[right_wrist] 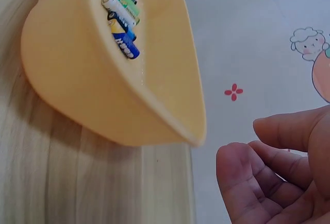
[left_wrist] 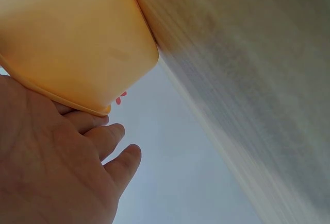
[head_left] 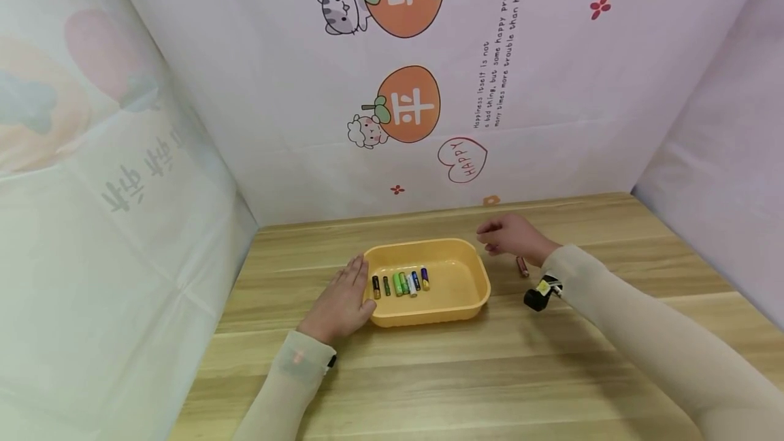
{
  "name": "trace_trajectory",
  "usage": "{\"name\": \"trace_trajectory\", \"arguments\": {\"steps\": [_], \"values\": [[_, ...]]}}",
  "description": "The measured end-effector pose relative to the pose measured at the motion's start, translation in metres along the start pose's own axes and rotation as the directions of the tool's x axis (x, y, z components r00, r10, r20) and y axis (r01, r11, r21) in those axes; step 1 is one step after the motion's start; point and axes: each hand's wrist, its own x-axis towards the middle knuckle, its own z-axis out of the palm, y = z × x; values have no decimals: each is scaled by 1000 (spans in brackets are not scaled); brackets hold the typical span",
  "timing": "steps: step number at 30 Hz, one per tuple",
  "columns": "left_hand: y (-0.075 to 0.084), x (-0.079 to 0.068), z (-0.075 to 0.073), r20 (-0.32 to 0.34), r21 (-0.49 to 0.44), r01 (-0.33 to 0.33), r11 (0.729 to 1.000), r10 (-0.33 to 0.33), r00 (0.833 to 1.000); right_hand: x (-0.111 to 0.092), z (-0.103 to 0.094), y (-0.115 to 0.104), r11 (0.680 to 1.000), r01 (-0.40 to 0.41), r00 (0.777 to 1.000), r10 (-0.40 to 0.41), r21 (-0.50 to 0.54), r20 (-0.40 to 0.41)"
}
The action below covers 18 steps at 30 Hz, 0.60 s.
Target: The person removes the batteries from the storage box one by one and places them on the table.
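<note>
A yellow plastic tray (head_left: pixel 456 308) stands on the wooden table, with several batteries (head_left: pixel 404 283) lying in a row towards its left side. My left hand (head_left: pixel 339 301) rests along the tray's left rim with fingers extended; the left wrist view shows its fingers (left_wrist: pixel 105 139) at the rim from below. Past the tray's right back corner my right hand (head_left: pixel 517 237) hovers, fingers loosely bent. Nothing shows between its thumb (right_wrist: pixel 281 130) and forefinger in the right wrist view. A reddish battery (head_left: pixel 522 266) lies on the table just below this hand.
The wooden tabletop (head_left: pixel 429 386) runs back to a white printed cloth (head_left: pixel 294 155) hung behind it. More white cloth hangs along the left side (head_left: pixel 122 257) and the right side (head_left: pixel 723 155). A small black camera (head_left: pixel 539 297) is strapped at the right wrist.
</note>
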Motion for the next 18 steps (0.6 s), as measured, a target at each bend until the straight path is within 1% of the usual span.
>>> {"name": "trace_trajectory", "arguments": {"steps": [6, 8, 13, 18], "values": [[0, 0, -2, 28, -1, 8, 1000, -8, 1000, 5, 6, -10, 1000, 17, 1000, -17, 6, 12], [0, 0, -3, 35, 0, 11, 1000, -11, 999, 7, 10, -12, 1000, 9, 1000, -10, 29, 20], [0, 0, -1, 28, -4, 10, 1000, -10, 1000, 12, 23, -16, 995, -14, 999, 10, 96, 49], [-1, 0, 0, 31, -10, 15, 1000, -15, 999, 16, 34, -18, 993, 5, 998, -12, 118, 58]]}}
